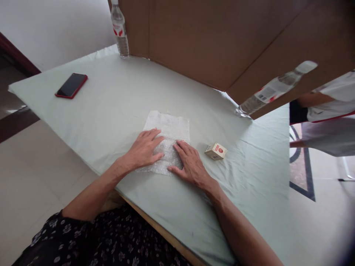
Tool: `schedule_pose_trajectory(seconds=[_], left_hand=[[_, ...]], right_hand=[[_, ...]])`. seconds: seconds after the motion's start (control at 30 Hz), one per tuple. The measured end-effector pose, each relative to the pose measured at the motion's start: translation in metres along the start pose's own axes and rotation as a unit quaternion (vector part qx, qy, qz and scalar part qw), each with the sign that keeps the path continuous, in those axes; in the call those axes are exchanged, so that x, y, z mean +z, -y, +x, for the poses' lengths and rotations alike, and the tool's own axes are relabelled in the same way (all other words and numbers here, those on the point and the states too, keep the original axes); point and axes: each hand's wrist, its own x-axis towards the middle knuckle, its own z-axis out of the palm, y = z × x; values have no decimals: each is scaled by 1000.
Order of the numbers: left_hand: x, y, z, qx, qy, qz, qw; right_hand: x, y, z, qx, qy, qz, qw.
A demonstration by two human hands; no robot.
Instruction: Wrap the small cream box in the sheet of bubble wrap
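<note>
A sheet of bubble wrap lies flat on the pale green tablecloth in front of me. My left hand rests flat on its near left part, fingers stretched out. My right hand lies flat on its near right part, fingers also extended. Both hands press the sheet down and hold nothing. A small cream box with a red mark sits on the cloth just right of my right hand, untouched.
A red phone lies at the far left. One water bottle stands at the back, another at the right, both against a brown cardboard screen. Another person in white is at the right edge.
</note>
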Motion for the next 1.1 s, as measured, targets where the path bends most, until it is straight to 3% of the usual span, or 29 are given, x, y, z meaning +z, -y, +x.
schedule_pose_trajectory(seconds=[0.13,0.27,0.47,0.77,1.1], left_hand=[[7,0,10,-3,61,1,998],[17,5,11,-7,65,5,998],[22,7,11,-26,60,6,998],[22,10,11,-34,75,-1,997],[10,22,-3,-17,97,15,995]], right_hand=[[-8,-1,1,5,-40,23,999],[-16,5,19,10,-88,27,996],[-1,2,48,-19,-16,-2,1000],[5,-16,5,10,-22,-80,997],[5,-17,1,10,-54,-63,997]])
